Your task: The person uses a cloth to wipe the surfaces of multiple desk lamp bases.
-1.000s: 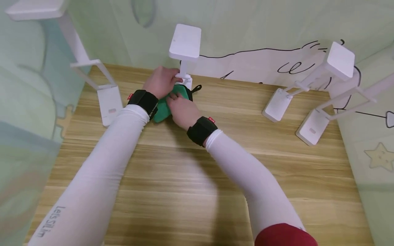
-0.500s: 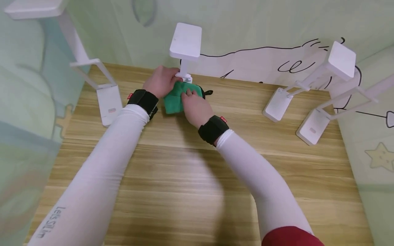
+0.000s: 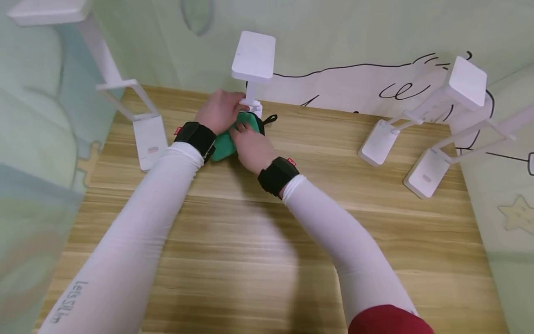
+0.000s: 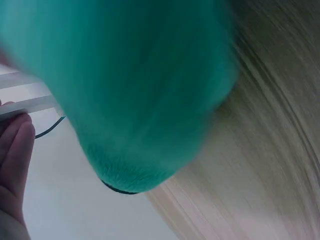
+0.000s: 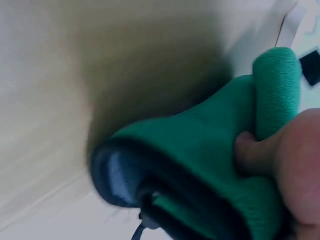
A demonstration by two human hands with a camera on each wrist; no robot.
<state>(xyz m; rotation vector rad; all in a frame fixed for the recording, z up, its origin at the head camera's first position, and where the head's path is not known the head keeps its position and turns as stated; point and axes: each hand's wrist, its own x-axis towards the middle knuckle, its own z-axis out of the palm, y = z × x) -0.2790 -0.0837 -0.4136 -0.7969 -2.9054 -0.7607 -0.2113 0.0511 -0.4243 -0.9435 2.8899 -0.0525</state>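
In the head view my left hand [image 3: 218, 111] pinches the lower stem of a white desk lamp [image 3: 253, 55] at the back of the table. In the left wrist view its fingers [image 4: 15, 150] lie against the lamp's white bars. My right hand [image 3: 252, 149] grips a green cleaning cloth [image 3: 223, 147] with black edging and a black loop, held over the lamp's base. The cloth [image 5: 200, 135] is folded over on itself in the right wrist view, the thumb pressing into it and a grey underside showing. Most of the lamp's base is hidden by the cloth and hands.
Another white lamp [image 3: 149, 141] stands at the left. Two more, a nearer lamp [image 3: 377, 141] and an outer lamp [image 3: 427, 171], stand at the right. Printed curtains [image 3: 354, 37] rise behind and beside the wooden table [image 3: 233, 260].
My right hand slid the cloth to the right across the lamp's base, then came back left. The left hand has stayed on the lamp's stem.
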